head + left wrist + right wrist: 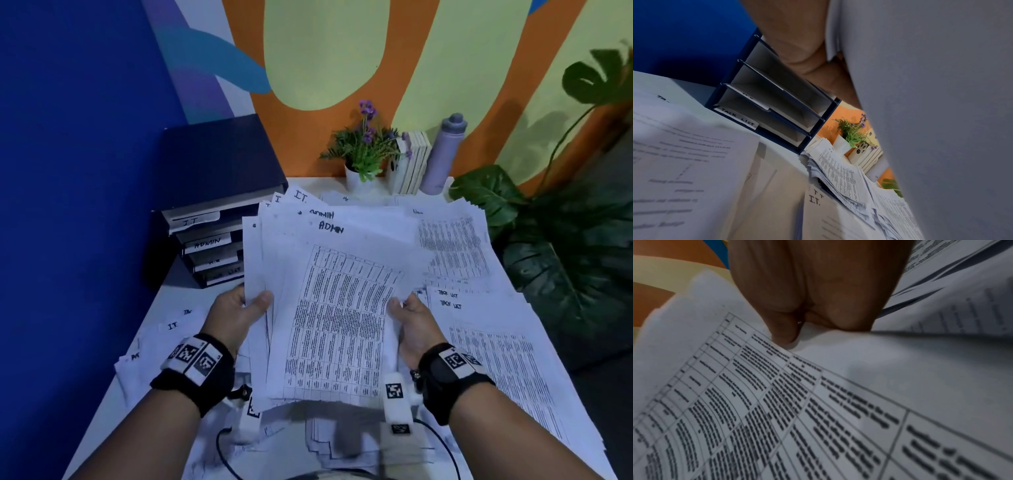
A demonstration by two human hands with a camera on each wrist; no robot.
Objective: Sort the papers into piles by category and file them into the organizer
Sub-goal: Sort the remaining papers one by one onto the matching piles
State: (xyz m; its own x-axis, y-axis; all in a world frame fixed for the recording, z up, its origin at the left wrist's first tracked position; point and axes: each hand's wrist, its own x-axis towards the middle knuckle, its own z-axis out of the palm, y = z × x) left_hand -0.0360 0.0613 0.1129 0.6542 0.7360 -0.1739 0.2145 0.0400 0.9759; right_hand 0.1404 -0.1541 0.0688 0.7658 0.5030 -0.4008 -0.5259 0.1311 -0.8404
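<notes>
White table (191, 301) against a blue and orange wall, strewn with loose sheets. One four-shelf organizer (212, 219) stands at the back left. Both forearms reach forward: the left hand (236, 315) and right hand (416, 329) each pinch an edge of one raised stack of papers (335, 308), thumbs on top.

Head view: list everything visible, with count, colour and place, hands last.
held stack: one, white, table print, top sheet marked ADMIN, above the desk centre
loose papers: many, white, spread over the desk
organizer: one, dark blue, labelled trays, back left
flower pot: one, white, purple blooms, back centre
books: a few, cream, beside the pot
bottle: one, lilac, back right
plant: one, dark green, right edge
left hand: grips the stack's left edge
right hand: pinches the right edge
</notes>
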